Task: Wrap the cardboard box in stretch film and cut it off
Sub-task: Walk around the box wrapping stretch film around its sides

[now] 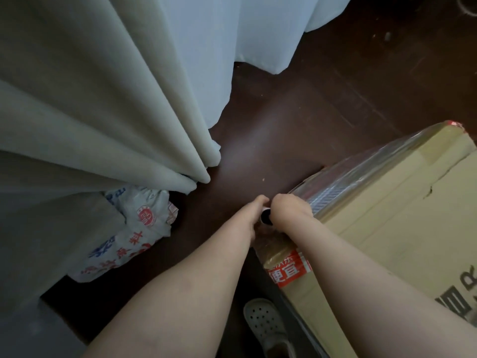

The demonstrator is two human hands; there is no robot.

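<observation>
A large cardboard box (402, 228) with red tape stands on the dark floor at the right. Clear stretch film (343, 184) covers its far side and near corner. The stretch film roll (266, 218) stands upright at the box's left corner, and only its dark core end shows. My left hand (258, 204) grips the roll from the left. My right hand (289, 208) grips it from the right, against the box's edge. Both hands hide most of the roll.
Pale curtains (103, 104) hang at the left and back. A printed plastic bag (134, 228) lies on the dark floor (271, 125) under the curtain. A white perforated slipper (265, 329) shows at the bottom, beside the box.
</observation>
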